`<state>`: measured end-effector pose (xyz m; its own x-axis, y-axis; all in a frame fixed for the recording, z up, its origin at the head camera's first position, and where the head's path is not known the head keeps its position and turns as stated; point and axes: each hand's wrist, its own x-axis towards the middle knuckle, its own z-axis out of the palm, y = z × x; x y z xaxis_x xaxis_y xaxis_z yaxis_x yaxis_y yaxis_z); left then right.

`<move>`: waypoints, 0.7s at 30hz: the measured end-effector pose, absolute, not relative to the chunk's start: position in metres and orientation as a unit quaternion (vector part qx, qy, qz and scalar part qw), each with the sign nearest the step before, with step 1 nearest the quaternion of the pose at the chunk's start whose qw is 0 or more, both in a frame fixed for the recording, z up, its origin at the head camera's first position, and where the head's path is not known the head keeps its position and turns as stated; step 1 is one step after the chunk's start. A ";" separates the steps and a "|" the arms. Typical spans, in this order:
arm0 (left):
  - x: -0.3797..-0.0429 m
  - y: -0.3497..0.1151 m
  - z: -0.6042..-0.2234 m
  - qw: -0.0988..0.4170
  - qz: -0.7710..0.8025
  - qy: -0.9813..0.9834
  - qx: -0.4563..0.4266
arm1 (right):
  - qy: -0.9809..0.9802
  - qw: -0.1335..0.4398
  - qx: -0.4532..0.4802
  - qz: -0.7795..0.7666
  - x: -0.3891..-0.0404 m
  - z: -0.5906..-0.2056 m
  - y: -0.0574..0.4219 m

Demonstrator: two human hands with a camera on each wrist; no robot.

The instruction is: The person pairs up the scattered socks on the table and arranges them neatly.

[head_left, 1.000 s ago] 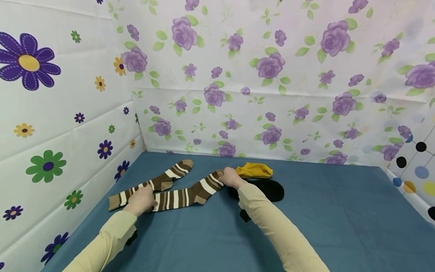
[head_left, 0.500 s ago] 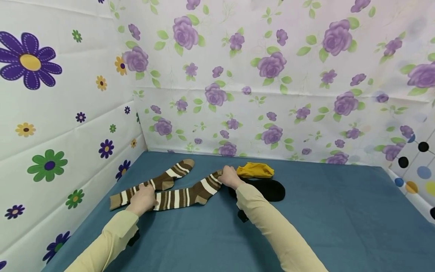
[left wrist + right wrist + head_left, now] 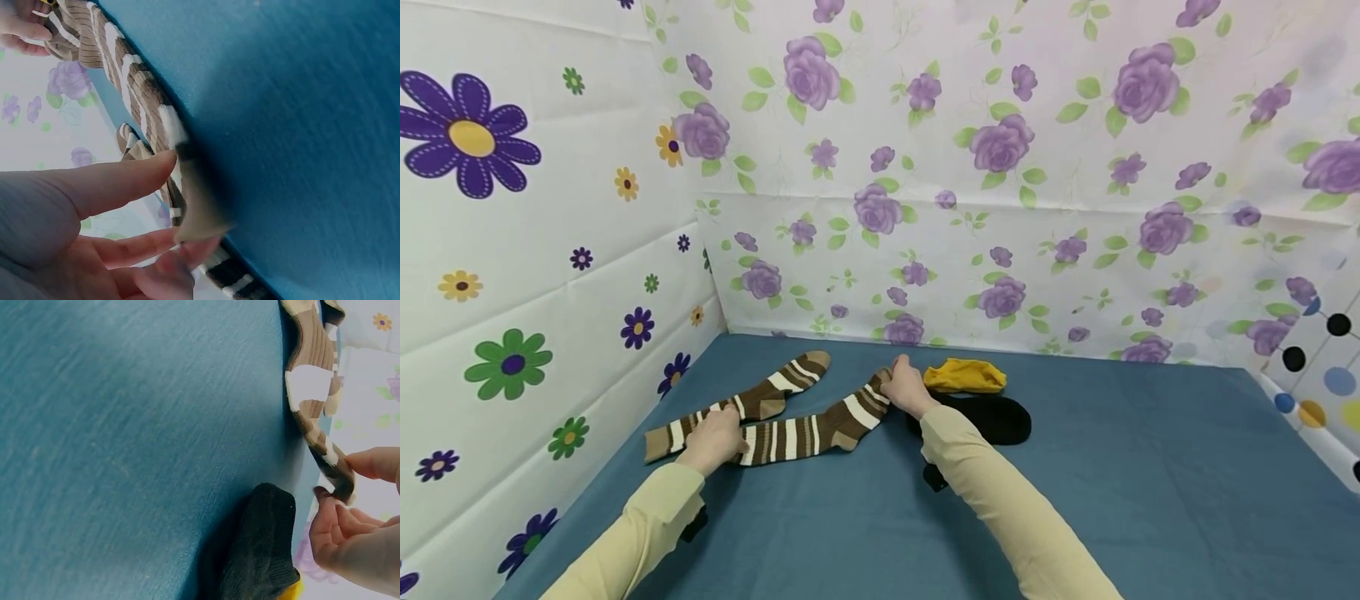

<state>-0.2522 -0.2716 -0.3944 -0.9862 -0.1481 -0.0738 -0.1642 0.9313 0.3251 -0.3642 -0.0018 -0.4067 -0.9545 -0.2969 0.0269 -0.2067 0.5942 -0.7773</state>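
A striped brown, white and tan sock (image 3: 792, 438) stretches between my two hands. My left hand (image 3: 711, 442) pinches its tan cuff (image 3: 203, 209) between thumb and fingers, as the left wrist view shows. At the other end my right hand (image 3: 907, 388) pinches the toe (image 3: 340, 478), which is raised off the cloth in the right wrist view. Just behind lies a matching striped sock (image 3: 775, 390), flat, its cuff pointing left; my left hand hides part of it.
Beside my right hand lies a black sock (image 3: 997, 419), partly hidden by the wrist. Behind that is a bunched yellow sock (image 3: 964, 376). A blue cloth (image 3: 1120, 475) covers the table, and flowered sheets (image 3: 1045, 208) hang at the back and left.
The right hand has risen slightly, lifting the toe of the near sock a little. The left hand keeps its hold on the cuff. The other socks lie as before.
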 end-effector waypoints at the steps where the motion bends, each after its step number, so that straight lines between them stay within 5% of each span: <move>1: -0.253 -0.271 -0.393 0.026 0.160 0.983 -0.083 | 0.892 0.049 -0.139 -0.428 -0.365 -0.406 -0.001; 12: -0.260 -0.269 -0.389 0.023 0.193 0.980 -0.042 | 0.896 -0.009 -0.163 -0.412 -0.366 -0.406 0.005; 21: -0.257 -0.277 -0.391 -0.006 0.195 0.981 0.006 | 0.899 -0.001 -0.165 -0.405 -0.367 -0.409 -0.006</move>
<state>-0.2568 -0.2770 -0.3909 -0.9999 0.0096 0.0144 0.0143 0.9241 0.3819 -0.3668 -0.0055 -0.4087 -0.9452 -0.2965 0.1366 -0.2987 0.6170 -0.7281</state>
